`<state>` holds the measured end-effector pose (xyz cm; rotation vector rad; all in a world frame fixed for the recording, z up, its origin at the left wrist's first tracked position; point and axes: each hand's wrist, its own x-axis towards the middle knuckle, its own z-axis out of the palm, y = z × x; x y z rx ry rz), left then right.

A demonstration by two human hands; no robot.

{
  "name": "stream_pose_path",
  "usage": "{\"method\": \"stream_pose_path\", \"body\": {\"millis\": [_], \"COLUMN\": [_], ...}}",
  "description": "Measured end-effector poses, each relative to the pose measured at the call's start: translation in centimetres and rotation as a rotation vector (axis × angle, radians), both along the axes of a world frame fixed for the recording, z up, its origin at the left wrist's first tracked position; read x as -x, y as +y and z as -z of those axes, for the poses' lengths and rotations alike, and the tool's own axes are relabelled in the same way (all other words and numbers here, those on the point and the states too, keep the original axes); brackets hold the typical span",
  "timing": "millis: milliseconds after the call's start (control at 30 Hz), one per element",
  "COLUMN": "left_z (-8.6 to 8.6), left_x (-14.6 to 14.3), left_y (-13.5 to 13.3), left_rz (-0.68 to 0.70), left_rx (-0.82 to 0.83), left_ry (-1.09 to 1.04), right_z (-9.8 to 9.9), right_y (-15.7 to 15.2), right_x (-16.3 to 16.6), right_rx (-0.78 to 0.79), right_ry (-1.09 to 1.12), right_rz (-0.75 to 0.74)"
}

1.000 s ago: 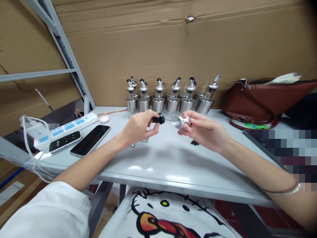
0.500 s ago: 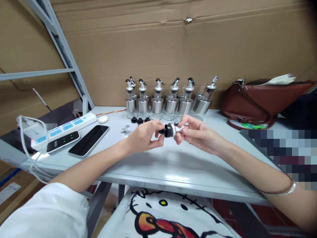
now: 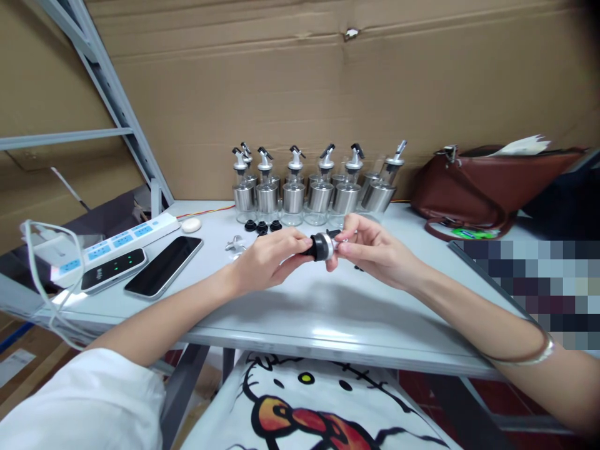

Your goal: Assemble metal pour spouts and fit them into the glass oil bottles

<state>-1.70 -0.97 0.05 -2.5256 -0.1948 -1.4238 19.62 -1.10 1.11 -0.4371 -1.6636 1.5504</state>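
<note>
Above the middle of the table, a black and silver bottle pour spout lies sideways between my two hands. My left hand pinches its black stopper end. The silver spout end is gripped by the fingertips of my right hand, which partly hide it. Behind my left hand sit several black stoppers. Silver spout parts lie just left of them, partly hidden by that hand. Glass and steel bottles stand in a row at the back, the front ones with similar spouts on top.
On the left are a phone, a black device, a white power strip and a round white object. A brown leather bag rests at the back right. Cardboard forms the wall behind the table.
My left fingers have closed further around the stopper end, covering more of it. The whole view has shifted slightly; the pour spout stays between both hands.
</note>
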Motion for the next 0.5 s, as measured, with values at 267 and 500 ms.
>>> {"method": "stream_pose_path", "body": {"millis": [267, 500], "left_z": [0.18, -0.06], "left_x": [-0.17, 0.00], "left_y": [-0.14, -0.70], "left_rz": [0.018, -0.025], "left_rx": [0.003, -0.021], "left_ry": [0.003, 0.073], "right_z": [0.49, 0.86], "right_y": [-0.34, -0.35], "right_x": [0.21, 0.20], "right_rx": [-0.048, -0.041], "right_ry": [0.033, 0.017], "right_rz": [-0.005, -0.006]}}
